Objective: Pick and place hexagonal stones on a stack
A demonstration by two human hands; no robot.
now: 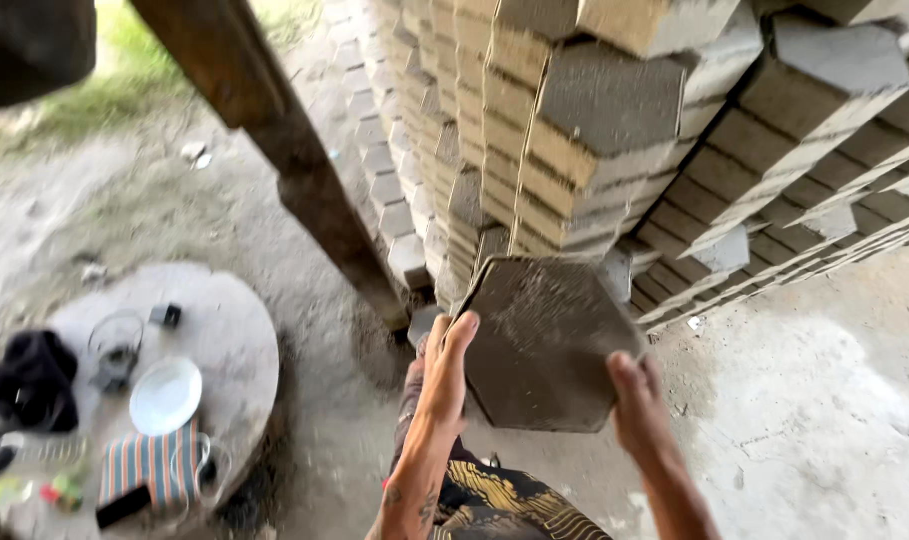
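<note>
I hold a grey hexagonal paving block [539, 340] flat side towards me, in front of tall stacks of the same blocks [594, 130]. My left hand [444, 375] grips its left edge with fingers pointing up. My right hand [634, 400] presses against its lower right edge. The block sits just below and in front of the lowest stacked rows. Part of my patterned clothing [504, 505] shows beneath my arms.
A slanted wooden post [294, 170] stands left of the stacks. A round concrete slab [229, 345] at lower left carries a white plate [164, 395], glass jars, a striped cloth [149, 465] and dark fabric. Sandy ground [804, 410] lies to the right.
</note>
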